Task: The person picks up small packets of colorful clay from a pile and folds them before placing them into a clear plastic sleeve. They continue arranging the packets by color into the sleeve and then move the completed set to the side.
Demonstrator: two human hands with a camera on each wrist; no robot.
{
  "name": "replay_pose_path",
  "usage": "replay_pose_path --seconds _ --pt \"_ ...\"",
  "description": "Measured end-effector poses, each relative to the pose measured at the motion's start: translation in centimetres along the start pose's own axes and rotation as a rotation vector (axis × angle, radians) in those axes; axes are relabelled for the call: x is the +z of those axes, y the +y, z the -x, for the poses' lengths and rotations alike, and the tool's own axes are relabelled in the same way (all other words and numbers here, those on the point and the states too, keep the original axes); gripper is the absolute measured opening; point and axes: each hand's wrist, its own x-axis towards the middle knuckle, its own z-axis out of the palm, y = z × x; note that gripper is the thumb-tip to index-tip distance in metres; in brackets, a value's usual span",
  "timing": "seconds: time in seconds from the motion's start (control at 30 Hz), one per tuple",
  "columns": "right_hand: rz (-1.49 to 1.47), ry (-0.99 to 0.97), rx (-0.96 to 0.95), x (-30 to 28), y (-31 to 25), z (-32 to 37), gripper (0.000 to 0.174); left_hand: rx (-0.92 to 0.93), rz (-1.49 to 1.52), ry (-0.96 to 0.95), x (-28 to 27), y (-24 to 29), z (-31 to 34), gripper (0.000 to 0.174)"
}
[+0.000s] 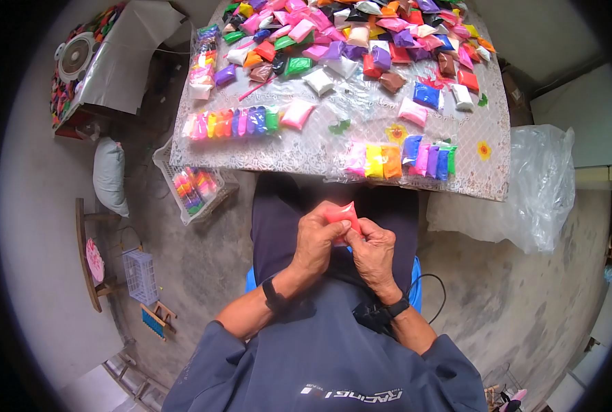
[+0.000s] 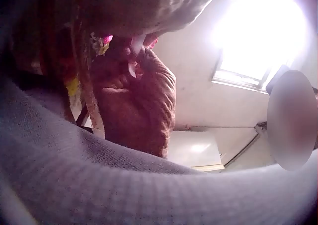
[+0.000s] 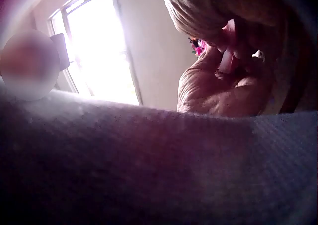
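Observation:
Above the lap in the head view, both hands pinch one small pinkish-red packet [image 1: 342, 214]. The left hand [image 1: 313, 240] has its thumb and fingers round the packet's left side, and the right hand [image 1: 375, 253] grips its lower right part. The fingertips nearly meet, and the packet's top corner sticks up between them. In the left wrist view a pale strip of the packet [image 2: 133, 66] shows by the right hand [image 2: 136, 103]. The right wrist view has the packet's edge [image 3: 228, 61] between the hands, with the left hand [image 3: 213, 91] below.
A lace-covered table [image 1: 251, 156] stands ahead, with a heap of coloured packets [image 1: 333, 34] at its back. Rows of packets in clear bags [image 1: 234, 123] lie near its front edge. A white basket [image 1: 217, 196] is at left; plastic sheeting [image 1: 526, 192] hangs at right.

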Motion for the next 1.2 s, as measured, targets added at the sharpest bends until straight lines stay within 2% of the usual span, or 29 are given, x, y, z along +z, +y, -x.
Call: replay_pose_path --seconds 0.27,0.4,0.63,0.73,0.83,0.93,1.03,1.2 --pt "-0.038 0.036 -0.025 0.7 0.8 -0.7 0.011 0.021 0.049 0.001 0.0 -0.2 -0.9 0.014" --pt "0.039 0.031 -0.061 0.6 0.1 -0.3 0.012 0.013 0.137 -0.048 0.2 0.1 0.2 0.020" --pt "-0.014 0.033 -0.056 1.0 -0.2 0.0 0.010 -0.033 0.259 -0.052 0.4 0.2 0.3 0.026" --pt "-0.003 0.045 -0.038 1.3 0.2 0.0 0.010 -0.088 0.253 -0.038 -0.4 -0.2 -0.2 0.023" --pt "0.007 0.059 -0.070 1.8 0.7 0.3 0.007 -0.107 0.229 0.024 -0.3 0.0 -0.4 0.020" --pt "0.037 0.090 -0.148 2.2 1.1 0.2 0.007 -0.125 0.250 -0.006 -0.5 0.1 -1.2 0.019" --pt "0.023 0.086 -0.122 2.2 1.5 -0.1 0.009 -0.125 0.290 -0.071 -1.6 -0.6 -2.3 0.018" --pt "0.033 0.048 -0.059 1.9 1.3 0.3 0.011 -0.130 0.299 -0.062 -1.4 -0.7 -1.6 0.018"
